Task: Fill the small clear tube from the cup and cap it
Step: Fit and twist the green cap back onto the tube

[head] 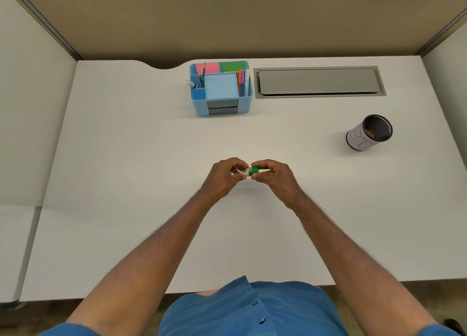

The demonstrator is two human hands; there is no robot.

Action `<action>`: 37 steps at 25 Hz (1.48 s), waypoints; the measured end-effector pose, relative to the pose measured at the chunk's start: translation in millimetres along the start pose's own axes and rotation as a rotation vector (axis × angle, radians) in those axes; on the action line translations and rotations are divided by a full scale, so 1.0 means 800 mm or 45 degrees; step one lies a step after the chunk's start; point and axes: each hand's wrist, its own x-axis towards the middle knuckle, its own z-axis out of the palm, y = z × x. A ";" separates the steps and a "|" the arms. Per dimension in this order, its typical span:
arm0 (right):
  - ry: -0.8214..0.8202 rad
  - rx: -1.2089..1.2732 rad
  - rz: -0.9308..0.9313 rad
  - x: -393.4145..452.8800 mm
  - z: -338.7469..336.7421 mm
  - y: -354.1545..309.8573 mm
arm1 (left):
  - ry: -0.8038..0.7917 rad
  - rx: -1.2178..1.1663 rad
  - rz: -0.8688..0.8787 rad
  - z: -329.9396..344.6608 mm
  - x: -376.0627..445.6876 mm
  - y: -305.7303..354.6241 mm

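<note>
Right now you are holding the small clear tube [240, 172] sideways above the bench [126, 159]; your left hand [223, 175] is gripping its body while your right hand [271, 175] is pinching the green cap [254, 170], likely for twisting; the cup [369, 132] is standing well apart.

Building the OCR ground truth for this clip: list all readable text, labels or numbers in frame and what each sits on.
"B1", handwritten large and turned sideways on the white paper wrap of the black mesh cup; the second character is probably a 1.
Pens and paper tabs in the light blue plastic desk organizer: any print is too small to read.
Small clear tube with green cap: no label visible.
Nothing else legible.
</note>
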 end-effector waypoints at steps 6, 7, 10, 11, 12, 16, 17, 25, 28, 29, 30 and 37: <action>0.016 -0.130 -0.030 0.003 0.004 -0.008 | -0.024 0.012 0.002 -0.006 0.004 -0.003; 0.013 -0.143 -0.038 0.004 0.004 -0.010 | -0.027 0.006 -0.002 -0.007 0.005 -0.003; 0.008 -0.147 -0.067 0.004 0.002 -0.012 | -0.035 -0.015 0.000 -0.008 0.008 -0.004; 0.004 -0.146 -0.074 0.005 0.002 -0.013 | -0.036 -0.008 0.007 -0.009 0.008 -0.004; -0.003 -0.143 -0.077 0.006 0.002 -0.013 | -0.039 0.004 0.016 -0.010 0.010 -0.004; -0.034 -0.056 -0.022 0.007 0.004 -0.010 | -0.041 0.045 0.055 -0.014 0.012 -0.005; -0.042 -0.018 -0.004 0.008 0.005 -0.009 | -0.039 0.046 0.054 -0.014 0.011 -0.006; -0.053 0.024 0.037 0.007 0.004 -0.008 | -0.012 0.057 0.060 -0.012 0.008 -0.008; -0.027 -0.081 -0.018 0.006 0.004 -0.011 | -0.011 0.049 0.052 -0.012 0.007 -0.006; -0.018 -0.100 -0.036 0.006 0.004 -0.011 | -0.007 0.044 0.049 -0.012 0.007 -0.005; -0.010 -0.098 -0.041 0.006 0.004 -0.012 | -0.004 0.042 0.048 -0.013 0.007 -0.004; -0.022 -0.003 -0.018 0.007 0.005 -0.013 | -0.002 0.041 0.055 -0.016 0.005 0.000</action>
